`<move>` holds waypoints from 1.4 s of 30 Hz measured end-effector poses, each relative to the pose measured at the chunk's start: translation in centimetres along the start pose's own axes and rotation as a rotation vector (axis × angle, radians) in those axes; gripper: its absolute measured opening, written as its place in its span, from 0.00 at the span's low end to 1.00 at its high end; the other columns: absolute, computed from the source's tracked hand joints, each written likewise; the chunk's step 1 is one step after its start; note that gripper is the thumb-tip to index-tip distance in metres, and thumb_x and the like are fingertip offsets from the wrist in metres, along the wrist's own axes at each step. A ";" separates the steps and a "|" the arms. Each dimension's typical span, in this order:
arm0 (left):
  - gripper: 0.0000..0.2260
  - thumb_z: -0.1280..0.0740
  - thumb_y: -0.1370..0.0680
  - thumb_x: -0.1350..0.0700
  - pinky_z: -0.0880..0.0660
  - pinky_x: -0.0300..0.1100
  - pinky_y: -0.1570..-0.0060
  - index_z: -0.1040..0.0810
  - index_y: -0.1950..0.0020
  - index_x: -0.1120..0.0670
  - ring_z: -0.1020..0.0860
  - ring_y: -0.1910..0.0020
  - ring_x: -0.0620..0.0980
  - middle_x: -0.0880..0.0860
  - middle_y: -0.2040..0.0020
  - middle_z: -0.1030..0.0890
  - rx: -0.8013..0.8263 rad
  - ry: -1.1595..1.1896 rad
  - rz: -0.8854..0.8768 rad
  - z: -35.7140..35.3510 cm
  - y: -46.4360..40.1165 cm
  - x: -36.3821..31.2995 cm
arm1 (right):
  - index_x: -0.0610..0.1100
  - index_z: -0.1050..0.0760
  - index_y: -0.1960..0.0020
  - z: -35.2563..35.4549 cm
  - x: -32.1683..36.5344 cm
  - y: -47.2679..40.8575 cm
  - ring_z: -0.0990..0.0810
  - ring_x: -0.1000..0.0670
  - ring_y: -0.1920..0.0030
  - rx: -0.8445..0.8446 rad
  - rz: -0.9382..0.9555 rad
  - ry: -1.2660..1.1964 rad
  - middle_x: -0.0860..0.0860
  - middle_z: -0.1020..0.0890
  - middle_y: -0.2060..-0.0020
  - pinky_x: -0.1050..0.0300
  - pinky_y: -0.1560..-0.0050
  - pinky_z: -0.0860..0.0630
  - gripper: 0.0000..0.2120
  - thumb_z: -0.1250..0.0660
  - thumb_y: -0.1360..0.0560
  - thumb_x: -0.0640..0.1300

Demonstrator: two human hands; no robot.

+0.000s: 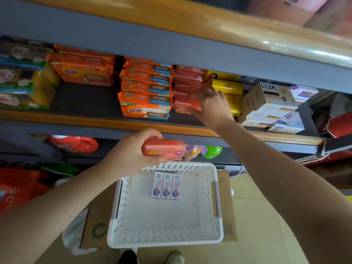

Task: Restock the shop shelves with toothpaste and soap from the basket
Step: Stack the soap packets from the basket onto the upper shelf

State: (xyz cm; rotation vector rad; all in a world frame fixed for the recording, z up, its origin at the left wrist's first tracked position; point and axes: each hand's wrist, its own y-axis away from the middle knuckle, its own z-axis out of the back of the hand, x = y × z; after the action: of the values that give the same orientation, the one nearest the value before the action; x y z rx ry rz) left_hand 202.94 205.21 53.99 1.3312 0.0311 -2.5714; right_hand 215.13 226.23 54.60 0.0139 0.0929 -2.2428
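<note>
A: How much has been restocked?

B: Near frame centre, a red soap pack [164, 149] is gripped in the curled left hand [133, 149], above the basket [213, 212]. At centre right, the right hand [211, 105] is laid against a stack of red packs [187, 90] on the shelf [95, 121]; whether one is pinched cannot be told.

A: And what is left?

B: Three small white boxes [166, 185] are seen in the basket, otherwise bare. The task is judged nearly done.

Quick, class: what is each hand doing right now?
Left hand: grips an orange soap pack.
Right hand: fingers on the red soap stack on the shelf; grip unclear.
</note>
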 end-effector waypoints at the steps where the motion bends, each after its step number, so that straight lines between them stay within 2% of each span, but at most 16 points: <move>1: 0.20 0.25 0.33 0.52 0.29 0.23 0.64 0.31 0.48 0.42 0.28 0.58 0.33 0.33 0.57 0.30 -0.008 0.009 0.006 0.0 0.0 0.0 | 0.42 0.27 0.39 0.0 0.4 0.2 0.27 0.38 0.39 -0.083 -0.026 0.004 0.40 0.24 0.40 0.45 0.44 0.30 0.21 0.31 0.28 0.50; 3: 0.20 0.25 0.33 0.53 0.29 0.23 0.64 0.32 0.48 0.42 0.29 0.58 0.32 0.33 0.56 0.31 -0.025 0.019 0.019 0.1 -0.2 -0.2 | 0.40 0.24 0.44 0.5 1.0 0.9 0.23 0.38 0.47 -0.235 0.016 -0.150 0.40 0.21 0.47 0.48 0.51 0.26 0.19 0.29 0.31 0.49; 4: 0.20 0.25 0.32 0.53 0.30 0.24 0.64 0.32 0.48 0.42 0.29 0.58 0.32 0.33 0.56 0.31 -0.034 0.019 0.025 0.1 -0.3 -0.3 | 0.40 0.23 0.47 1.1 1.1 1.3 0.21 0.41 0.51 -0.206 0.075 -0.332 0.42 0.19 0.50 0.54 0.54 0.26 0.18 0.30 0.31 0.50; 6: 0.20 0.25 0.32 0.53 0.31 0.25 0.63 0.33 0.48 0.42 0.28 0.57 0.34 0.34 0.55 0.30 -0.068 0.027 0.027 0.0 -0.7 -0.6 | 0.40 0.22 0.47 2.8 1.5 2.9 0.20 0.53 0.57 0.100 0.202 -0.685 0.50 0.18 0.55 0.70 0.58 0.28 0.17 0.31 0.30 0.50; 8: 0.21 0.25 0.33 0.53 0.30 0.25 0.63 0.32 0.48 0.44 0.27 0.58 0.35 0.36 0.55 0.29 -0.107 0.051 0.019 -0.1 -1.3 -1.1 | 0.41 0.24 0.43 3.7 1.8 4.3 0.23 0.62 0.56 0.334 0.315 -0.730 0.56 0.20 0.54 0.76 0.57 0.30 0.19 0.30 0.30 0.49; 9: 0.21 0.25 0.33 0.54 0.29 0.25 0.63 0.32 0.48 0.44 0.27 0.58 0.35 0.36 0.55 0.28 -0.119 0.078 0.016 -0.2 -1.6 -1.4 | 0.40 0.25 0.41 3.6 1.8 4.8 0.25 0.63 0.56 0.347 0.337 -0.703 0.55 0.20 0.53 0.76 0.56 0.31 0.20 0.29 0.30 0.47; 12: 0.18 0.26 0.31 0.55 0.27 0.28 0.59 0.29 0.45 0.49 0.24 0.53 0.42 0.46 0.49 0.24 -0.169 0.034 -0.071 -0.4 -2.5 -1.9 | 0.37 0.27 0.39 3.0 0.8 4.9 0.27 0.61 0.56 0.231 0.265 -0.636 0.44 0.19 0.48 0.73 0.59 0.33 0.21 0.28 0.29 0.42; 14: 0.15 0.29 0.28 0.54 0.27 0.38 0.51 0.26 0.44 0.56 0.23 0.47 0.51 0.53 0.46 0.22 -0.241 -0.211 -0.236 -0.5 -3.4 -1.7 | 0.37 0.28 0.37 2.7 -0.1 4.7 0.24 0.52 0.53 0.171 0.186 -0.559 0.42 0.20 0.46 0.67 0.55 0.32 0.22 0.30 0.28 0.40; 16: 0.14 0.34 0.28 0.51 0.26 0.50 0.51 0.23 0.48 0.59 0.22 0.50 0.58 0.56 0.49 0.20 -0.257 -0.472 -0.362 -0.5 -4.4 -1.7 | 0.38 0.29 0.36 2.2 -1.0 4.6 0.22 0.45 0.54 0.168 0.145 -0.530 0.39 0.20 0.47 0.58 0.52 0.28 0.21 0.30 0.28 0.40; 23: 0.19 0.43 0.27 0.50 0.22 0.48 0.56 0.23 0.45 0.61 0.20 0.50 0.58 0.57 0.48 0.18 -0.173 -0.624 -0.456 -0.7 -5.5 -2.5 | 0.39 0.28 0.37 1.7 -4.0 6.3 0.24 0.47 0.57 0.112 0.013 -0.634 0.49 0.24 0.55 0.61 0.57 0.30 0.19 0.31 0.27 0.40; 26: 0.09 0.33 0.33 0.63 0.22 0.49 0.60 0.19 0.54 0.61 0.19 0.55 0.58 0.57 0.55 0.17 -0.105 -0.905 -0.548 -1.4 -7.0 -1.9 | 0.38 0.28 0.38 1.9 -6.0 6.9 0.23 0.45 0.58 0.059 -0.059 -0.610 0.47 0.22 0.56 0.63 0.62 0.34 0.18 0.31 0.27 0.39; 28: 0.12 0.33 0.37 0.70 0.23 0.46 0.62 0.19 0.56 0.60 0.20 0.58 0.57 0.56 0.60 0.17 -0.088 -1.049 -0.552 -1.9 -8.0 -2.2 | 0.39 0.29 0.37 2.2 -6.9 7.1 0.23 0.45 0.57 0.030 -0.109 -0.604 0.46 0.22 0.55 0.61 0.60 0.33 0.19 0.32 0.26 0.39; 30: 0.13 0.37 0.34 0.70 0.23 0.48 0.61 0.20 0.52 0.61 0.21 0.55 0.58 0.58 0.59 0.18 -0.067 -1.070 -0.503 -2.3 -9.0 -3.3 | 0.39 0.29 0.36 2.4 -7.6 7.3 0.22 0.44 0.55 0.022 -0.137 -0.608 0.43 0.21 0.52 0.56 0.55 0.28 0.19 0.32 0.26 0.39; 33: 0.12 0.39 0.22 0.58 0.25 0.51 0.52 0.26 0.40 0.60 0.26 0.43 0.59 0.59 0.46 0.22 0.048 -1.092 -0.345 -2.8 -10.8 -4.6 | 0.39 0.28 0.37 2.4 -8.2 7.5 0.21 0.40 0.53 0.047 -0.116 -0.553 0.40 0.19 0.50 0.53 0.53 0.28 0.19 0.32 0.27 0.39; 35: 0.16 0.40 0.21 0.51 0.25 0.51 0.50 0.28 0.38 0.59 0.27 0.41 0.59 0.58 0.43 0.24 0.133 -1.138 -0.261 -2.6 -11.5 -5.4 | 0.40 0.28 0.37 2.2 -8.4 7.5 0.22 0.41 0.54 0.073 -0.106 -0.534 0.39 0.19 0.50 0.54 0.52 0.28 0.19 0.32 0.27 0.39; 42: 0.17 0.34 0.24 0.56 0.28 0.48 0.61 0.32 0.39 0.60 0.23 0.48 0.61 0.58 0.45 0.24 0.195 -1.236 -0.227 -1.7 -13.0 -6.5 | 0.43 0.26 0.37 1.8 -8.4 7.1 0.26 0.48 0.57 0.099 -0.120 -0.575 0.44 0.20 0.52 0.61 0.56 0.33 0.19 0.31 0.27 0.40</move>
State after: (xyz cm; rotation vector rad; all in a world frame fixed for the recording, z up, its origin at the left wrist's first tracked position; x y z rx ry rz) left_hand 204.91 219.38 57.02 -0.4218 -0.3010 -3.1593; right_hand 225.96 228.25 56.35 -0.5918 -0.3348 -2.2807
